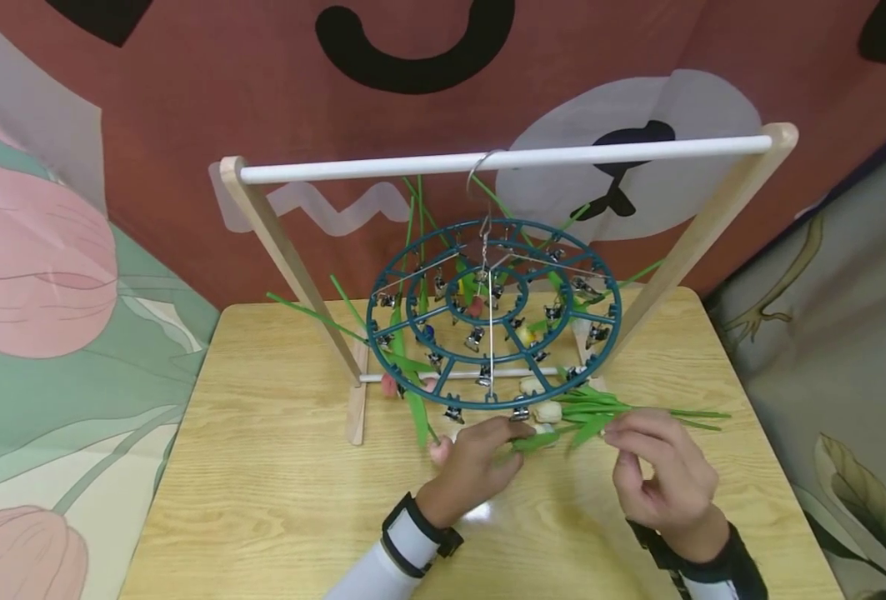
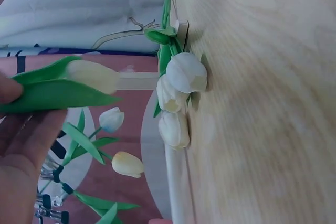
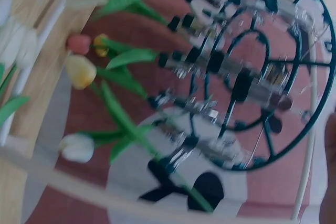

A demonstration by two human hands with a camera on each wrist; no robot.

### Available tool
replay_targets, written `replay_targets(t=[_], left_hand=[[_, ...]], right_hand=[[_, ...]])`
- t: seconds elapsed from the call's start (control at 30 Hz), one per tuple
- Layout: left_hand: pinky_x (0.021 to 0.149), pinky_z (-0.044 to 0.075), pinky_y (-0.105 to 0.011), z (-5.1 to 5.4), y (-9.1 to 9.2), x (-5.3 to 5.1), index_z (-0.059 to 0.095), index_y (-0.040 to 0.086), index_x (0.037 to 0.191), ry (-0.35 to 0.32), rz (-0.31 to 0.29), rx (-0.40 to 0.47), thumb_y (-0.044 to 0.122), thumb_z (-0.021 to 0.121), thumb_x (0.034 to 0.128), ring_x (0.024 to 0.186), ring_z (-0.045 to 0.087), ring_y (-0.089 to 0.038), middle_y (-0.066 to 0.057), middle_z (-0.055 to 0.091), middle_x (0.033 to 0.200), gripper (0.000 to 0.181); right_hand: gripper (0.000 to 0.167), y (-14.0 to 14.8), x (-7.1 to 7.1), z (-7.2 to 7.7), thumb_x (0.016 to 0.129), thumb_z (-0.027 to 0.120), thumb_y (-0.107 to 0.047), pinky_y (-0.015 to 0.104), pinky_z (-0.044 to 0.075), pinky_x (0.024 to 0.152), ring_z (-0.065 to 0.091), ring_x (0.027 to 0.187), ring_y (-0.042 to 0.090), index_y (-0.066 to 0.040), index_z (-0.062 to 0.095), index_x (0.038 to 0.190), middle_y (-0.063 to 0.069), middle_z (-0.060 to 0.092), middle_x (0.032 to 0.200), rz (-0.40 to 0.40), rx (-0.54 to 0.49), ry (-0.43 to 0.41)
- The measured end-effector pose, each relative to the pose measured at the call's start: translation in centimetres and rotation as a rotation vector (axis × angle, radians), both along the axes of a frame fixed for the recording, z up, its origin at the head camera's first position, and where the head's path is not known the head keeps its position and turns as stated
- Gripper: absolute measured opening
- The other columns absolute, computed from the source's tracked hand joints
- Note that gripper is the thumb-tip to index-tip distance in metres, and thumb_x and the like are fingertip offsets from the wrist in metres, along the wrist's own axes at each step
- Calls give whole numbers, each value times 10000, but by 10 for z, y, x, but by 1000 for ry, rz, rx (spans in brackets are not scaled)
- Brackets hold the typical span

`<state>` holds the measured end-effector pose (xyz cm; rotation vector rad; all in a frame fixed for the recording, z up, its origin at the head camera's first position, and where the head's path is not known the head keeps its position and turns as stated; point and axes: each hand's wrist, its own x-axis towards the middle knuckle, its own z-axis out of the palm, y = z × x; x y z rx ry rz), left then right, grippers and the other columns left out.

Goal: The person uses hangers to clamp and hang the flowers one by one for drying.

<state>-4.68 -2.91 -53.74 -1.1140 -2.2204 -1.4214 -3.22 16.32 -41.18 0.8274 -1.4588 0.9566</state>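
Observation:
My left hand [image 1: 480,458] pinches a white artificial tulip [image 2: 94,76] by its green leaves, between thumb and fingers. The bloom points down towards the table in the left wrist view. My right hand [image 1: 663,471] hovers to the right with fingers curled towards the thumb; whether a stem lies between them is unclear. Above and behind the hands hangs a round teal clip hanger [image 1: 448,367] with several metal clips [image 1: 475,338]. Tulips hang head down from it, among them a yellow one [image 3: 81,72] and a white one [image 3: 77,147].
A wooden stand [image 1: 701,237] with a white top rod [image 1: 352,169] carries the hanger. Several white tulips [image 2: 186,73] lie by the stand's right foot, stems pointing right. A pink tulip [image 1: 440,450] hangs just left of my left hand. Behind is a printed cloth [image 1: 277,92].

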Motion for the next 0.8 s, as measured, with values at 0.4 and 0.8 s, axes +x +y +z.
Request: replay_targets(t=[0.4,0.8], left_hand=[[789,621,-200,-17,-18,2,690,-1,1154,18,104,249,-129,659,808,862,767,-216,-153,765,1023,370],[545,481,-131,-21,-25,0,663,70,870,45,382,230,-21,704,712,558,634,-114,-21,676,640,187]], right_hand=[[324,-32,4,-8,1044,447,-64,279,600,923,715,1009,299,85,695,1189,210,708,1168,211,560,-332],[616,-71,-2,-15,1096,448,-452,424,588,981,677,1193,316,46,531,1448,192,639,1401,-128,764,-558]])
